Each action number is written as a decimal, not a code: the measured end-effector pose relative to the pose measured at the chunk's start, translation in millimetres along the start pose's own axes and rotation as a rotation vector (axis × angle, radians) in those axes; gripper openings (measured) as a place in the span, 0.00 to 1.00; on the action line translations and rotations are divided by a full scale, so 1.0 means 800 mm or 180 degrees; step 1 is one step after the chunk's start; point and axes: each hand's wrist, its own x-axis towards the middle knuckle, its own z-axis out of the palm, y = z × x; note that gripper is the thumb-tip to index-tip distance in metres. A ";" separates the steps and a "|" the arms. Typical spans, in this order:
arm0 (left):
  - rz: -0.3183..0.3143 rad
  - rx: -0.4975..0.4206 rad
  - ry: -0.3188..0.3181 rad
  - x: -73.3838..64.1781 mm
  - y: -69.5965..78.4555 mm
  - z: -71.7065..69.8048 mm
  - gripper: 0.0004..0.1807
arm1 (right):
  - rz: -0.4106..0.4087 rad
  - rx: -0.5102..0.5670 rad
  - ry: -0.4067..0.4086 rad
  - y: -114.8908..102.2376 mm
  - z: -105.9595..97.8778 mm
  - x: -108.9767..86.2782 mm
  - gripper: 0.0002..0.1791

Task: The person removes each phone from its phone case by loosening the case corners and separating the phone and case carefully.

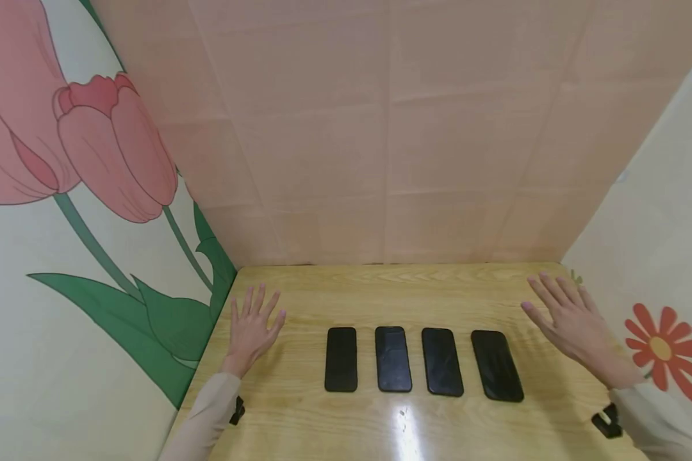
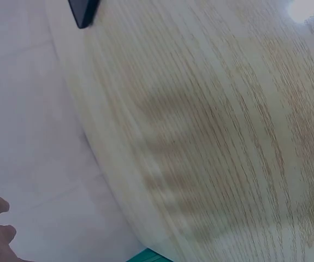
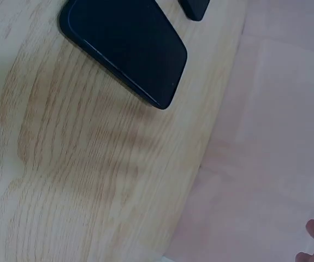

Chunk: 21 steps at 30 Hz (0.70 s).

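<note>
Several dark smartphones lie face up in a row on the wooden table (image 1: 300, 422). The leftmost smartphone (image 1: 341, 360) is nearly straight, while the second smartphone (image 1: 393, 359), the third smartphone (image 1: 442, 362) and the rightmost smartphone (image 1: 497, 365) lean slightly. To the left of the row my left hand (image 1: 252, 333) hovers over the table, fingers spread and holding nothing. On the other side my right hand (image 1: 571, 320) is raised near the table's right edge, its fingers straight. In the right wrist view the rightmost smartphone (image 3: 126, 49) shows close up, with the right fingertips at the frame's edge.
A pinkish sheet (image 1: 380, 141) hangs behind the table. The left wall (image 1: 11, 333) bears large tulips, and a red flower (image 1: 660, 349) decorates the right wall. Black wrist straps (image 1: 238, 410) show at both sleeves. Light glares off the table's front.
</note>
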 end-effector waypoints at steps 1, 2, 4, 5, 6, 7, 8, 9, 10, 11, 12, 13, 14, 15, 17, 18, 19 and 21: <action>-0.0003 -0.0006 -0.0005 0.000 0.000 0.000 0.33 | -0.0003 0.0000 0.0004 -0.001 0.001 0.000 0.39; -0.0003 -0.0019 -0.0007 0.000 0.000 0.000 0.33 | -0.0010 -0.0002 0.0007 -0.003 0.003 0.000 0.39; -0.0010 -0.0028 -0.0022 0.000 0.001 -0.001 0.33 | -0.0030 0.0003 0.0024 -0.005 0.006 0.000 0.39; -0.0014 -0.0037 -0.0027 0.000 0.001 -0.001 0.33 | -0.0033 0.0006 0.0030 -0.007 0.008 0.000 0.39; -0.0019 -0.0045 -0.0033 0.000 0.001 -0.001 0.33 | -0.0039 0.0018 0.0034 -0.008 0.010 -0.001 0.39; -0.0024 -0.0052 -0.0040 0.001 0.002 -0.002 0.33 | -0.0038 0.0018 0.0033 -0.009 0.012 -0.001 0.39; -0.0027 -0.0057 -0.0044 0.001 0.002 -0.002 0.33 | -0.0037 0.0031 0.0027 -0.010 0.014 -0.001 0.39; -0.0032 -0.0058 -0.0043 0.001 0.002 -0.002 0.33 | -0.0031 0.0045 0.0024 -0.011 0.016 -0.001 0.39; -0.0033 -0.0063 -0.0041 0.001 0.002 -0.001 0.33 | -0.0024 0.0052 0.0017 -0.013 0.017 -0.001 0.39; -0.0034 -0.0058 -0.0043 0.001 0.001 -0.001 0.33 | -0.0016 0.0060 0.0014 -0.014 0.019 -0.001 0.39; -0.0033 -0.0052 -0.0037 0.001 0.001 0.000 0.33 | -0.0014 0.0070 0.0011 -0.015 0.020 -0.001 0.39; -0.0034 -0.0056 -0.0029 0.000 0.001 0.001 0.33 | -0.0007 0.0076 0.0009 -0.016 0.021 -0.001 0.39; -0.0033 -0.0053 -0.0021 0.000 0.001 0.002 0.33 | -0.0010 0.0087 0.0009 -0.017 0.022 0.000 0.39; -0.0031 -0.0058 -0.0010 0.000 0.001 0.003 0.33 | -0.0007 0.0097 0.0015 -0.018 0.023 0.000 0.38; -0.0027 -0.0058 -0.0006 0.000 0.001 0.004 0.33 | -0.0010 0.0121 0.0024 -0.020 0.024 0.001 0.38; -0.0028 -0.0068 -0.0001 0.000 0.001 0.004 0.33 | -0.0012 0.0127 0.0030 -0.021 0.024 0.002 0.38; -0.0030 -0.0072 -0.0002 0.000 0.001 0.005 0.33 | -0.0012 0.0130 0.0034 -0.023 0.024 0.002 0.38; -0.0025 -0.0042 -0.0002 0.000 0.002 0.004 0.33 | -0.0010 0.0136 0.0030 -0.025 0.025 0.003 0.38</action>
